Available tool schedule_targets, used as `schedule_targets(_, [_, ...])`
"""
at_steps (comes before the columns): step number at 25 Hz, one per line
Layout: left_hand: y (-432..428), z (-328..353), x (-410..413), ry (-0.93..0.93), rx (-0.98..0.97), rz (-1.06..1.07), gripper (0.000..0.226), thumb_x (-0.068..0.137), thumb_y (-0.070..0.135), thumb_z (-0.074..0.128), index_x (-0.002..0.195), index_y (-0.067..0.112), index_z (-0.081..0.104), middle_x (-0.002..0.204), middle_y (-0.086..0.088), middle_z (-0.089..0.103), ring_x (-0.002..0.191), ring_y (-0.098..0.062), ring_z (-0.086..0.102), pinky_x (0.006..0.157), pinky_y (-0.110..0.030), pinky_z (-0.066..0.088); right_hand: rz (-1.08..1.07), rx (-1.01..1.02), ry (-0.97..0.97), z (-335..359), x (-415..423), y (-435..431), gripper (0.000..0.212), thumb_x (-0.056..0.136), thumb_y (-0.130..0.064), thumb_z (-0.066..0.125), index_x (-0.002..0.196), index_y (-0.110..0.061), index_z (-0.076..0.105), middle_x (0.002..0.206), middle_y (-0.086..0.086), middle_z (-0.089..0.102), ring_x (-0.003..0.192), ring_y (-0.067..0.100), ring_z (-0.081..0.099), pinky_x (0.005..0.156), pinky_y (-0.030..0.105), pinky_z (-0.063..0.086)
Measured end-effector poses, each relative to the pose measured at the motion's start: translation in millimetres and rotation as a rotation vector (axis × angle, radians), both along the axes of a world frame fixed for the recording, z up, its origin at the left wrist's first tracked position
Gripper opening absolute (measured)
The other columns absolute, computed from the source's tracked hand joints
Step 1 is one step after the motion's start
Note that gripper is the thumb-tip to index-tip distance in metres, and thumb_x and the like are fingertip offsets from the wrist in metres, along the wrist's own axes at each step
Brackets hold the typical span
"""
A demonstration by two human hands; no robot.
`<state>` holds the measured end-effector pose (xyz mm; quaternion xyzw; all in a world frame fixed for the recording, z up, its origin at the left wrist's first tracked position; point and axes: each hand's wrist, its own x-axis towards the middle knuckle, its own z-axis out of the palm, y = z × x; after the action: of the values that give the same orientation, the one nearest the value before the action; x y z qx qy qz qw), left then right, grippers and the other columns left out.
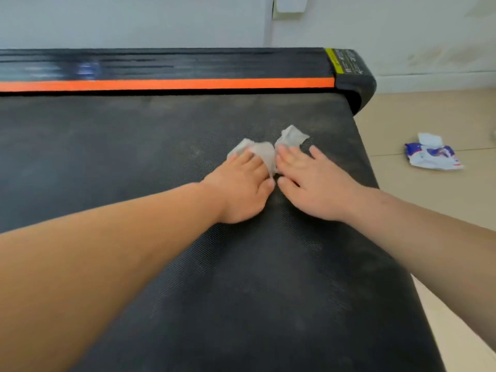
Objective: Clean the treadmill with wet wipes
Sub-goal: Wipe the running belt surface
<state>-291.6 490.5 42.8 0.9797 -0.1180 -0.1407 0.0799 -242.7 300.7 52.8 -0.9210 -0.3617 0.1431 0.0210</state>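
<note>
While it fills most of the view, treadmill (134,146): black textured belt, dulled by pale dust. Side rail (161,84): far edge, black with an orange stripe, ending in a rounded cap at right. Left hand (241,191): fingers nearly straight and spread, pressing the left wipe (257,151) flat on the belt, gripping nothing. Right hand (316,186): likewise flat, fingers extended over the right wipe (292,135); the two hands almost touch. Wipe pack (433,155): on the floor tiles right of the belt, well apart, flap open. Risk: wipes merely pinned under flat fingers may bunch or slip out on the rough weave, leaving streaks; a hard push might roll the belt. Orientation: the treadmill's long axis appears to run left to right, its end pointing right, toward the pack.
</note>
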Motion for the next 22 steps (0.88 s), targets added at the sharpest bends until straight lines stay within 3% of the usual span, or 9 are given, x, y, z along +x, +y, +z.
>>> schedule_targets(3, [-0.6, 21.6, -52.9, 0.192, -0.038, 0.024, 0.052, 0.111, 0.039, 0.023, 0.149, 0.011, 0.045, 0.163, -0.005, 0.034, 0.158, -0.021, 0.003, 0.129, -0.04, 0.0, 0.098, -0.08, 0.131, 12.5, -29.6, -16.1, 0.063, 0.108, -0.042, 0.023, 0.165, -0.018, 0.011, 0.172, -0.002, -0.005, 0.158, 0.011, -0.006, 0.126, 0.038, -0.006])
schedule_targets(5, [-17.2, 40.6, -89.6, 0.336, -0.014, 0.11, 0.053, 0.112, 0.037, 0.02, 0.155, 0.011, 0.037, 0.169, -0.003, 0.023, 0.158, -0.019, -0.01, 0.126, -0.035, -0.009, 0.096, -0.108, 0.164, 22.0, -55.9, -22.5, 0.063, 0.108, -0.038, 0.026, 0.165, -0.018, 0.007, 0.172, -0.001, -0.008, 0.158, 0.011, -0.008, 0.126, 0.038, -0.006])
schedule_targets(7, [-42.7, 52.9, -120.7, 0.409, 0.025, 0.158, 0.054, 0.113, 0.035, 0.018, 0.16, 0.01, 0.027, 0.172, -0.005, 0.012, 0.158, -0.022, -0.013, 0.122, -0.031, -0.013, 0.092, -0.157, 0.163, 30.6, -81.4, -23.9, 0.065, 0.107, -0.038, 0.026, 0.165, -0.017, 0.004, 0.172, 0.0, -0.01, 0.158, 0.013, -0.007, 0.127, 0.04, -0.004])
schedule_targets(9, [-72.9, 59.5, -146.2, 0.409, 0.082, 0.165, 0.052, 0.113, 0.029, 0.017, 0.16, 0.01, 0.027, 0.171, -0.009, 0.013, 0.158, -0.027, -0.009, 0.119, -0.03, -0.017, 0.054, -0.178, 0.182, 34.7, -111.6, -30.5, 0.067, 0.106, -0.039, 0.025, 0.165, -0.017, 0.003, 0.172, 0.0, -0.011, 0.158, 0.013, -0.008, 0.128, 0.042, -0.004])
schedule_targets(12, [-106.8, 47.0, -173.5, 0.365, 0.051, 0.188, 0.054, 0.112, 0.034, 0.016, 0.157, 0.011, 0.034, 0.169, -0.01, 0.02, 0.159, -0.03, -0.004, 0.125, -0.042, -0.015, 0.004, -0.208, 0.232, 37.9, -153.7, -55.5, 0.068, 0.105, -0.041, 0.023, 0.165, -0.017, 0.001, 0.172, 0.001, -0.011, 0.158, 0.016, -0.009, 0.129, 0.045, -0.003])
schedule_targets(14, [-114.2, 34.8, -184.7, 0.314, 0.037, 0.195, 0.063, 0.107, 0.045, 0.012, 0.159, 0.015, 0.031, 0.171, -0.009, 0.016, 0.159, -0.03, -0.008, 0.128, -0.05, -0.004, -0.013, -0.238, 0.246, 39.9, -168.9, -72.6, 0.067, 0.106, -0.041, 0.023, 0.165, -0.018, 0.0, 0.172, 0.001, -0.012, 0.158, 0.016, -0.009, 0.128, 0.046, -0.004])
schedule_targets(22, [-121.4, 37.9, -171.7, 0.359, 0.021, 0.208, 0.06, 0.11, 0.041, 0.02, 0.165, 0.02, 0.007, 0.172, -0.004, -0.015, 0.157, -0.027, -0.02, 0.128, -0.048, -0.005, -0.08, -0.294, 0.305, 45.0, -175.0, -80.8, 0.063, 0.108, -0.041, 0.019, 0.165, -0.026, -0.002, 0.171, -0.005, -0.015, 0.158, 0.012, -0.01, 0.128, 0.046, -0.006])
